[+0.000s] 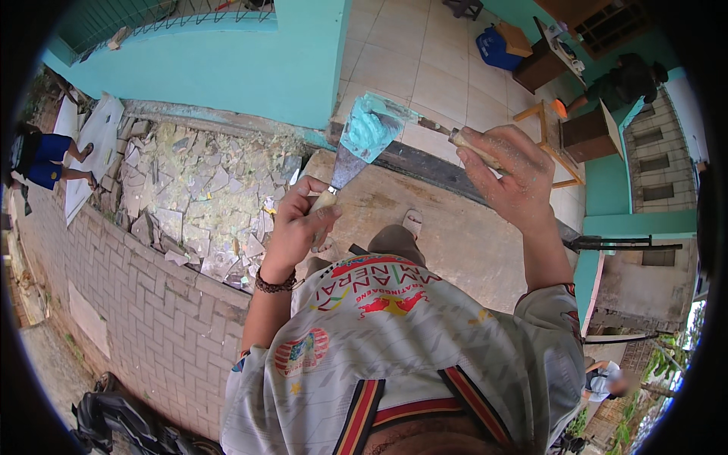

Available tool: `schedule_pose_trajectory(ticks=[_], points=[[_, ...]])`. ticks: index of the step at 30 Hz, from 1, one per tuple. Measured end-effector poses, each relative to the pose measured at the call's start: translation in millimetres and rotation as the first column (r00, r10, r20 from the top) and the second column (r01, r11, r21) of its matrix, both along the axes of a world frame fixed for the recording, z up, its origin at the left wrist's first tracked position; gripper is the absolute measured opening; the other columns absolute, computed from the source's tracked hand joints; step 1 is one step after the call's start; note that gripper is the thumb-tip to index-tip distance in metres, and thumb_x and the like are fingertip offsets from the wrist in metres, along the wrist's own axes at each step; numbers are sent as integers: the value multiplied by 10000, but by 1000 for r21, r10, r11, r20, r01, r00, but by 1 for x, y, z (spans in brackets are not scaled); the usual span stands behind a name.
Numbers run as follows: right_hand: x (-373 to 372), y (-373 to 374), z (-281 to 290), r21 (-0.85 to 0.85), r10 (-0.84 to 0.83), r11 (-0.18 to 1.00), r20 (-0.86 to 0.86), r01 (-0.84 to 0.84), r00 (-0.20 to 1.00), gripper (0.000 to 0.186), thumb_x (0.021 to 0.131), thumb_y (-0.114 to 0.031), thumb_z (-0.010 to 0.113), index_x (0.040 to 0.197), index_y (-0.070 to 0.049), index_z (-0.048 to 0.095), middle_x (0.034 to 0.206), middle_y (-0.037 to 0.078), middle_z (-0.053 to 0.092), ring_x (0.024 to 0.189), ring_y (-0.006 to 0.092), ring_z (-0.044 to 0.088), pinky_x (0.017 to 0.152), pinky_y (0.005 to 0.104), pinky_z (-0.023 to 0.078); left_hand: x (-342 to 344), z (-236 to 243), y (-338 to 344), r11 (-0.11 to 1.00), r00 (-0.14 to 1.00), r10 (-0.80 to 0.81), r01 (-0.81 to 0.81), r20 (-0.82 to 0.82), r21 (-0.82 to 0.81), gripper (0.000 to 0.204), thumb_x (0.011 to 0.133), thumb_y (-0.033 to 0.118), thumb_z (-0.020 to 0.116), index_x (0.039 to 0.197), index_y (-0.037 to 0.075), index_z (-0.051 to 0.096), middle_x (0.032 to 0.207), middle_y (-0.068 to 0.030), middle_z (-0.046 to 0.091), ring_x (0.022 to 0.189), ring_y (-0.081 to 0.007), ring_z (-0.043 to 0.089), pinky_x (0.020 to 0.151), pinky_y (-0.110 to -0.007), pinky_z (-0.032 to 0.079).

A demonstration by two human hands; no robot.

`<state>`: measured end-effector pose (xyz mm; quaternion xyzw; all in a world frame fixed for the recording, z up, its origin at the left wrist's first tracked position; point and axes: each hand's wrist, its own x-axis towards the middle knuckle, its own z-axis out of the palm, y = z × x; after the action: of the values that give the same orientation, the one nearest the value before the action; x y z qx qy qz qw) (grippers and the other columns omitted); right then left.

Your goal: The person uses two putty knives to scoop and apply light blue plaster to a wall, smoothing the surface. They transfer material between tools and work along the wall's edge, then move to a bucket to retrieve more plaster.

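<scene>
My left hand [294,227] is closed around the handle of a wide putty knife [350,168], its blade pointing away from me. A thick lump of turquoise paste [368,129] covers the far part of that blade. In my right hand [517,173] is a second, narrower putty knife [435,126], gripped by its pale handle. Its blade points left and its tip meets the far edge of the paste-covered blade; turquoise smears show on it. Both tools are held up in front of me, above the step.
Below me is a concrete step [470,235], bordering a tiled porch [394,53]. Broken tiles [189,197] fill a bed at the left, beside brick paving [152,311]. A turquoise wall [235,72] rises ahead. People stand at the far left [53,155], upper right [633,80] and lower right [603,383].
</scene>
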<state>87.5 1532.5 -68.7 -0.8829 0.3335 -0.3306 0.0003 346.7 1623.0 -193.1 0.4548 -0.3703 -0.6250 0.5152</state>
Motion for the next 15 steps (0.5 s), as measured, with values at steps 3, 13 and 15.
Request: schedule_pose_trajectory(ticks=[3, 13, 15], points=[[2, 8, -9, 33, -21, 999, 33, 20, 999, 226, 724, -70, 750, 943, -87, 696, 741, 45, 609, 590, 150, 587, 494, 258, 456, -1, 1, 2, 1000, 1000, 6, -6, -29, 4, 188, 833, 28, 590, 956, 60, 452, 536, -13, 490, 351, -66, 367, 338, -219, 233], [-11, -8, -17, 459, -160, 887, 225, 40, 961, 179, 789, -97, 727, 949, -30, 686, 854, 46, 670, 756, 108, 613, 671, 238, 483, 2, 3, 13, 1000, 999, 3, -4, -50, -14, 178, 827, 16, 594, 937, 56, 460, 554, -31, 514, 351, -68, 375, 336, -214, 244], [-13, -15, -23, 596, -233, 803, 273, 26, 933, 180, 803, -113, 723, 951, -18, 683, 873, 34, 676, 790, 86, 601, 701, 227, 478, 2, 4, 17, 998, 1000, 6, -6, 7, -55, 176, 828, 13, 596, 938, 53, 465, 560, -28, 517, 355, -65, 382, 338, -212, 247]])
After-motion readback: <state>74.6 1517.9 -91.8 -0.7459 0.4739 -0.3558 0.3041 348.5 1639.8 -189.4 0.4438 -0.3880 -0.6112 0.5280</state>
